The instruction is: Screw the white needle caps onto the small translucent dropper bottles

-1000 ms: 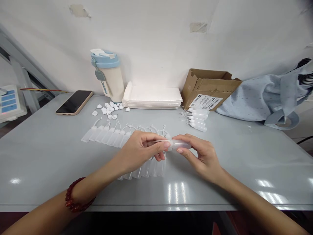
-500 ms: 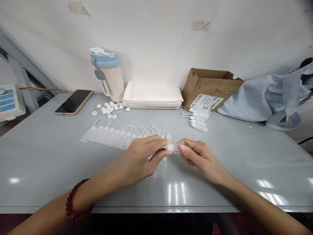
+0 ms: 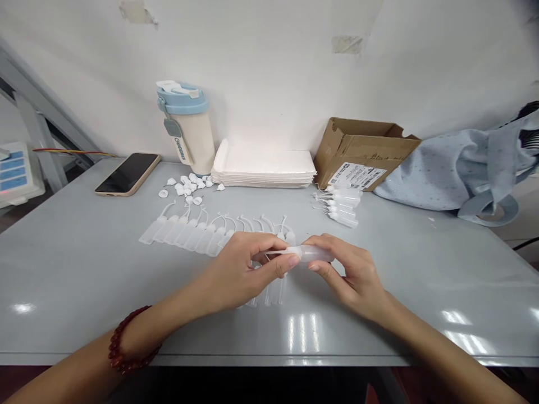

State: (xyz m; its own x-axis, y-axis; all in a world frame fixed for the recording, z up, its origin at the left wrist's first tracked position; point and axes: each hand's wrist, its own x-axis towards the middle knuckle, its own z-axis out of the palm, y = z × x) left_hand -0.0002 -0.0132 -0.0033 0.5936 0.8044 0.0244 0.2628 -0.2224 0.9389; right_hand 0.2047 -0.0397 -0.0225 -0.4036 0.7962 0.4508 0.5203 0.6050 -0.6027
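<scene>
A small translucent plastic bottle (image 3: 316, 253) lies level between my hands, its white cap end to the left and a thin stem trailing that way. My left hand (image 3: 256, 264) pinches the cap end between thumb and fingers. Around the clear body curl the fingers of my right hand (image 3: 349, 269), the index along its top and the thumb at its lower edge. Behind and partly under my left hand runs a row of similar bottles (image 3: 189, 233) with thin curved stems. More of them (image 3: 272, 292) show below that hand, partly hidden.
Loose white caps (image 3: 187, 188) lie in front of a tumbler (image 3: 196, 134), beside a phone (image 3: 128, 174). White envelopes (image 3: 265, 165) are stacked by the wall. Several capped bottles (image 3: 343, 205) lie before a cardboard box (image 3: 362, 154), with a blue cloth bag (image 3: 442, 168) to its right.
My right fingers have shifted on the bottle, with the thumb now lower and more of the body showing. My left thumb has moved right, over the cap end.
</scene>
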